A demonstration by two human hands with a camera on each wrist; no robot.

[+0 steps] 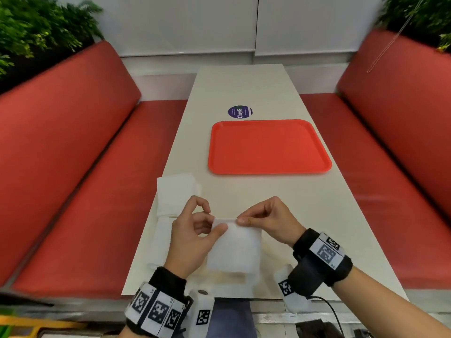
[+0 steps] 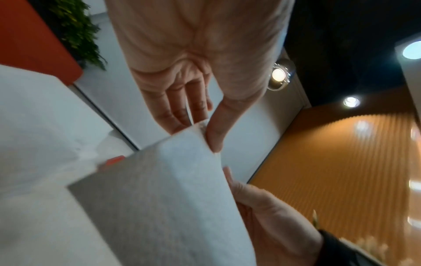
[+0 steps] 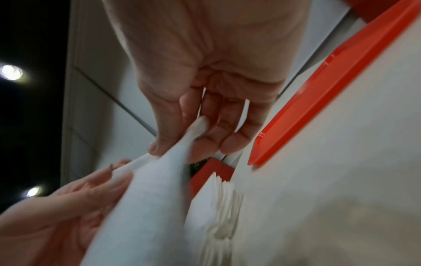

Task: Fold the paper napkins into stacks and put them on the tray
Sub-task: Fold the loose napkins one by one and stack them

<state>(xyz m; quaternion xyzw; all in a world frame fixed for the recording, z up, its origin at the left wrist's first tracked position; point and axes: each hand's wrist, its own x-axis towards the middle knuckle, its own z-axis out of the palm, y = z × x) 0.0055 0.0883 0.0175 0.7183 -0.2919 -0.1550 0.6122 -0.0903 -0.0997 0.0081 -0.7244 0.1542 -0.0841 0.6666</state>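
A white paper napkin point(image 1: 235, 250) hangs above the near end of the table, held up by both hands. My left hand point(image 1: 195, 230) pinches its upper left corner between thumb and fingers; the napkin point(image 2: 159, 189) fills the lower part of the left wrist view. My right hand point(image 1: 263, 220) pinches the upper right corner, and in the right wrist view the napkin point(image 3: 145, 198) runs between thumb and fingers. An orange tray point(image 1: 268, 146) lies beyond the hands with nothing on it. A pile of white napkins point(image 1: 174, 193) sits at the table's left edge.
The long white table point(image 1: 305, 203) runs away from me between two red benches point(image 1: 73, 167). A round purple sticker point(image 1: 239, 111) lies behind the tray. Plants stand behind both bench backs.
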